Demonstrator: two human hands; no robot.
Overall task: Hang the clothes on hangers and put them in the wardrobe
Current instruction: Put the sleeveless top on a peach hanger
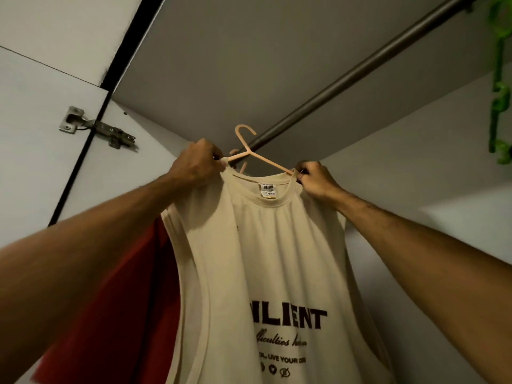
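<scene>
A cream sleeveless shirt with dark printed lettering hangs from a pale pink plastic hanger. My left hand pinches the shirt's left shoulder strap at the hanger's left end. My right hand pinches the right strap at the hanger's right end. The hanger's hook is raised just in front of the dark metal wardrobe rail, and I cannot tell whether it rests on the rail. A red garment hangs behind the shirt on the left, partly hidden by my left arm.
The wardrobe door stands open at the left, with a metal hinge. A second pink hanger hook shows on the rail behind. Green plastic hangers hang at the far right. The rail runs bare between them.
</scene>
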